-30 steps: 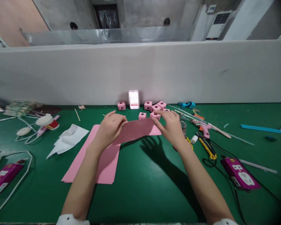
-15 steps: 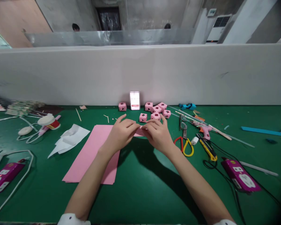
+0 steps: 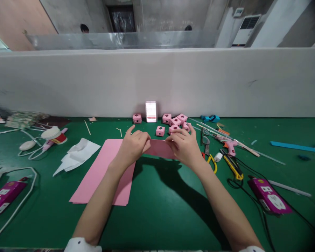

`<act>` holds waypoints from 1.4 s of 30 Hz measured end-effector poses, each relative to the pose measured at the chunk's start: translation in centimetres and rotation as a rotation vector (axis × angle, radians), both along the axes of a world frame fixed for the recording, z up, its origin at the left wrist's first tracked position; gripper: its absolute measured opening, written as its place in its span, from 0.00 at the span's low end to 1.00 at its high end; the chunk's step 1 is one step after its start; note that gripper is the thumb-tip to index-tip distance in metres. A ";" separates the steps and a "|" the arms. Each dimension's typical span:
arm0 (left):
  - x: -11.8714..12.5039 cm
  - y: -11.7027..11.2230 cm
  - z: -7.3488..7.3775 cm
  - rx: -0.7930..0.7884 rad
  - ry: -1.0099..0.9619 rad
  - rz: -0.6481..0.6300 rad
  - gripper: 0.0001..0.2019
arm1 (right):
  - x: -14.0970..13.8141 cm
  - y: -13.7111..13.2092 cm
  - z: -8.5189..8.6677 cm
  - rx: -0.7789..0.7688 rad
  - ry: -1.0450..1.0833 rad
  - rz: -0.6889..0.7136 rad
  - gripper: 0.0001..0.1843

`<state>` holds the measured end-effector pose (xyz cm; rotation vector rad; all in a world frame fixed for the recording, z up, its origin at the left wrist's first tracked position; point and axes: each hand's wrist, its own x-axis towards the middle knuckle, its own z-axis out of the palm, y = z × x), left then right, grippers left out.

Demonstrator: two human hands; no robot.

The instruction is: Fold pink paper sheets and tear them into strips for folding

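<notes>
Between my two hands a strip of pink paper [image 3: 159, 148] is held up above the green table, its long side running left to right. My left hand [image 3: 134, 146] pinches its left end, with the index finger raised. Its right end is pinched by my right hand [image 3: 184, 146]. Under my left forearm lies a stack of pink paper sheets [image 3: 102, 171]. Just beyond my hands are several folded pink paper cubes with dark diamond-shaped marks, among them one cube [image 3: 160, 131] standing apart and another cube [image 3: 137, 118] by the lit phone [image 3: 151, 112].
To the right lie scissors [image 3: 212, 161], a yellow utility knife [image 3: 233, 167], a pink glue gun [image 3: 229, 145] and a purple power strip [image 3: 270, 196] with black cables. On the left are crumpled white paper [image 3: 77, 155], a paper cup [image 3: 54, 135] and another power strip [image 3: 6, 196]. A white partition [image 3: 157, 80] closes the back.
My hands have moved apart, the right one shifting rightward over part of the scissors. More of the pink strip now shows between them.
</notes>
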<state>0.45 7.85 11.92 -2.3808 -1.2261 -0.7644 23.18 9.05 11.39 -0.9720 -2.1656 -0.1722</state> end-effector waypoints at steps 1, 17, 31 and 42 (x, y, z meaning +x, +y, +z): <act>-0.2 0.0 0.1 -0.004 -0.002 0.008 0.08 | 0.2 0.1 0.2 -0.006 0.006 -0.007 0.08; -2.6 0.0 1.0 -0.022 -0.110 0.036 0.10 | 2.0 0.4 0.8 -0.008 -0.009 -0.062 0.07; 1.4 -0.4 -1.0 0.098 -0.086 -0.210 0.08 | -1.3 -1.4 -0.2 0.012 0.030 0.081 0.05; -0.1 -0.3 0.0 -0.032 -0.142 -0.185 0.09 | -0.5 0.5 -1.0 0.019 0.081 0.001 0.04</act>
